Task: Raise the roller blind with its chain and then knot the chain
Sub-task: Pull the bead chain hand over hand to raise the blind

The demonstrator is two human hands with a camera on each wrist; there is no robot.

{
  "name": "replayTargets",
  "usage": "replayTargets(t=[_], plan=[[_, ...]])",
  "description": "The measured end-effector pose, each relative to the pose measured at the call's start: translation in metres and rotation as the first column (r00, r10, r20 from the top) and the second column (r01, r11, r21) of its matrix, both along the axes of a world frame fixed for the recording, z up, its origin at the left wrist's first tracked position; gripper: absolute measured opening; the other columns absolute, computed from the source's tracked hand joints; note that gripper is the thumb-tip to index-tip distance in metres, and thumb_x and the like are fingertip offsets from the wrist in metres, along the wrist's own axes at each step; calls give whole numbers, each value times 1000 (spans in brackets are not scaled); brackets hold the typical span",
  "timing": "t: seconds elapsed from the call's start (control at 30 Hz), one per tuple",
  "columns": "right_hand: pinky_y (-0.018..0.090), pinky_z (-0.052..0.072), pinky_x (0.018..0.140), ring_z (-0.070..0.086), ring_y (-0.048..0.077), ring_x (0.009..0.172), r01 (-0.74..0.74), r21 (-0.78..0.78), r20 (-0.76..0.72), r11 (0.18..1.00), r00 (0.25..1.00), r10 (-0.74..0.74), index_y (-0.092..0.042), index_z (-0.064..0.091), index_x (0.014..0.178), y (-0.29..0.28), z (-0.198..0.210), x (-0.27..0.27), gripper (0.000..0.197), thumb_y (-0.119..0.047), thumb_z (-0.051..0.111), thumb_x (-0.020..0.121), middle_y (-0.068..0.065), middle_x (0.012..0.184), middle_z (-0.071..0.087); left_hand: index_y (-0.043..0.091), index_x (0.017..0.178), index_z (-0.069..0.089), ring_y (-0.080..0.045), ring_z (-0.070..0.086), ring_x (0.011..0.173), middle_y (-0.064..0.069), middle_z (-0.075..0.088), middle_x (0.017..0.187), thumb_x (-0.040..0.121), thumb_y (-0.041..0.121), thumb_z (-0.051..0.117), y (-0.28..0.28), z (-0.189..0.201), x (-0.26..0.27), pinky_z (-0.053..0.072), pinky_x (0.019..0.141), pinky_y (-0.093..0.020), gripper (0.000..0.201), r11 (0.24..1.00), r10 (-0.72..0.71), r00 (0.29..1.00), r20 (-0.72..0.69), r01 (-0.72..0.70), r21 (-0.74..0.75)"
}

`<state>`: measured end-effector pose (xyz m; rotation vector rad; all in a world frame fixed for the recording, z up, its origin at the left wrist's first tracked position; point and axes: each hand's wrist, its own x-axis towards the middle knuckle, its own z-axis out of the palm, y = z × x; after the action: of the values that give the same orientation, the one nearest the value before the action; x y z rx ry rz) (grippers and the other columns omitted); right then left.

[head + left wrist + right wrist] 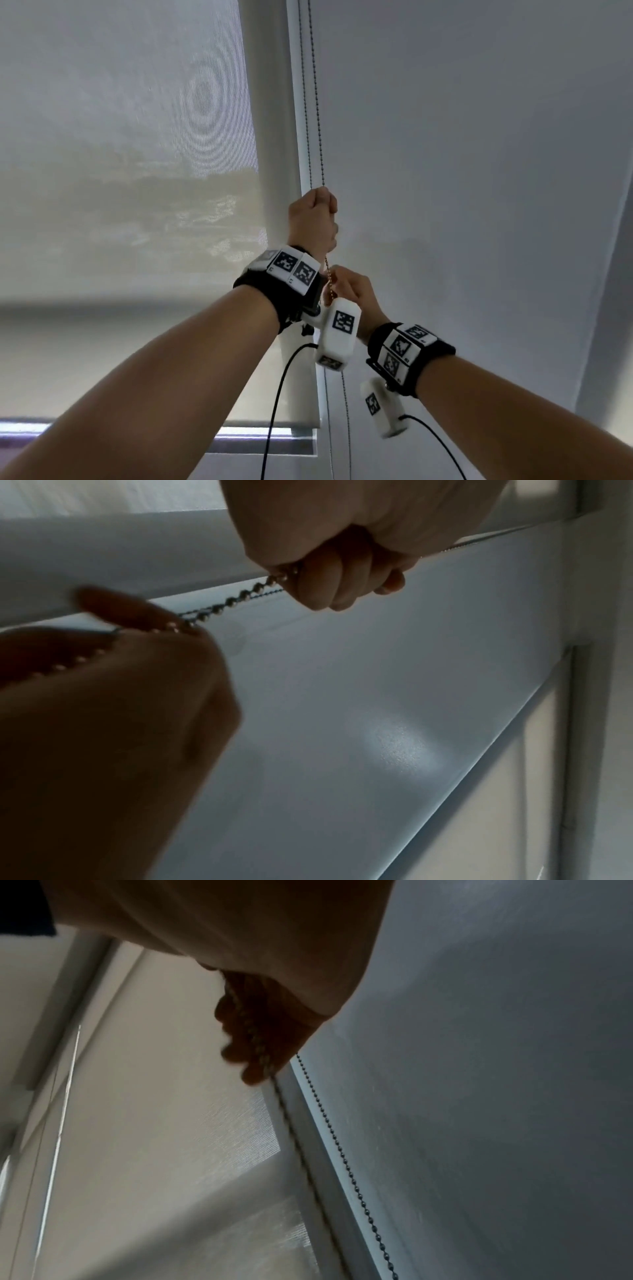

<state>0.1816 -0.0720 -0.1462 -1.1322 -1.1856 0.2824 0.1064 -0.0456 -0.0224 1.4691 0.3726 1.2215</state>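
Both grips (fists) round chain (321, 144)

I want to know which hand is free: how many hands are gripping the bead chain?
2. The left hand grips the chain higher up; the right hand holds it just below. Neither hand is free.

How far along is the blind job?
Done: little; the translucent roller blind's bottom bar hangs low. In hand: left hand and right hand grip the metal bead chain, left above right. Left: more raising, then the knot; none visible.
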Motion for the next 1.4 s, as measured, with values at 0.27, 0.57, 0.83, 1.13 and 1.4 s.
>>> replayTargets(t=[0.27,0.57,0.83,1.13,1.4], plan=[[42,54,66,61,28,71,60,142,65,988,995,-70,-8,65,94,0,62,-5,30,-17,36,90,13,76,63,15,72,54,-9,29,37,3,36,51,94,20,39,6,-69,-11,23,39,-20,27,997,9,994,-110,-17,-75],[21,23,41,24,13,40,-31,128,-119,991,992,46,-20,39,63,20,129,-40,45,-37,30,103,1,54,31,17,53,49,-12,29,46,0,36,49,92,5,41,13,-96,-22,23,48,-26,41,991,-46,989,-143,27,-130],[30,31,51,32,14,45,165,164,22,973,985,-171,-20,37,57,30,87,-30,49,-34,31,103,-4,50,35,-11,103,61,-32,63,90,-28,67,100,100,20,33,32,-71,-42,45,94,-45,41,982,-147,987,-71,137,-134],[24,24,48,26,3,41,53,79,-117,995,992,-44,-26,33,55,24,22,-15,46,-47,36,96,-13,45,31,4,97,63,-29,66,85,-17,68,89,100,30,29,23,-10,-31,52,81,-36,43,961,-255,967,7,255,-105],[32,28,58,29,12,53,54,101,-182,993,983,-35,-27,37,53,5,-1,-10,46,-41,44,96,-11,51,33,8,84,61,-15,50,49,-2,58,55,99,27,31,2,14,-3,40,51,-26,38,937,-313,944,101,324,-129]])
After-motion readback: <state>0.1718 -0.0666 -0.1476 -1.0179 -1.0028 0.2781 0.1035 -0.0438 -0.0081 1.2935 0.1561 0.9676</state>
